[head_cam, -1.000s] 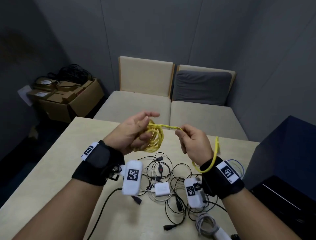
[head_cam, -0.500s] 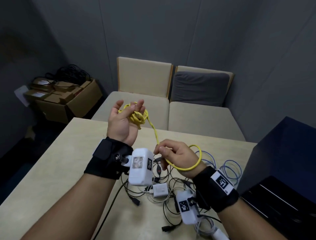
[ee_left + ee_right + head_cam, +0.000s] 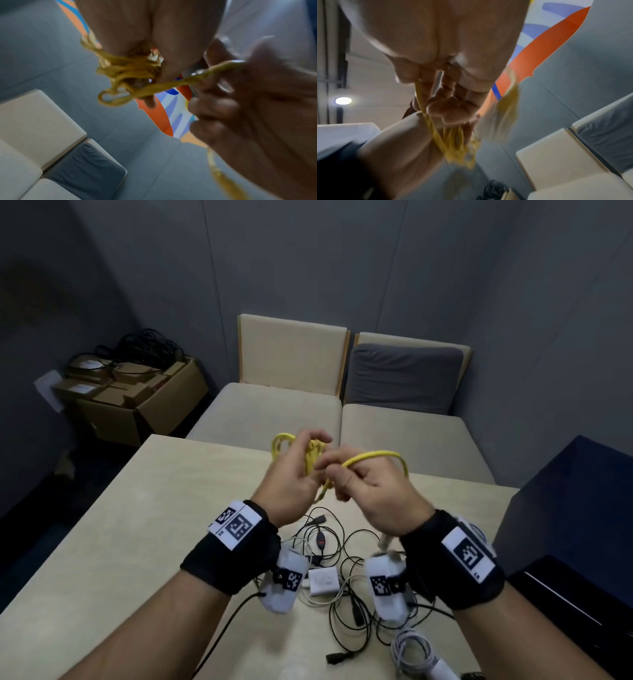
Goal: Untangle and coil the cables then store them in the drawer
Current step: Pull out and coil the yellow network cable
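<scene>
A yellow cable (image 3: 373, 455) is held in the air above the table between both hands. My left hand (image 3: 294, 474) grips its coiled bundle (image 3: 126, 67), the loops wrapped round my fingers. My right hand (image 3: 370, 491) pinches the loose strand (image 3: 171, 85) close beside the bundle, and the strand arches over the back of that hand. In the right wrist view the coil (image 3: 457, 146) hangs blurred below my fingers. A tangle of black and white cables (image 3: 346, 556) with a white charger (image 3: 323, 580) lies on the beige table (image 3: 137, 525) under my wrists.
A grey-white coiled cable (image 3: 411, 652) lies at the table's near right edge. A dark blue cabinet (image 3: 575, 508) stands to the right. Two cushioned seats (image 3: 274, 412) are behind the table, and a cardboard box (image 3: 137, 398) of boxes and black cords sits at far left.
My left hand came down and turned palm-away with the coil. My right hand rose from near the table to meet it, bringing the loose strand up beside the bundle.
</scene>
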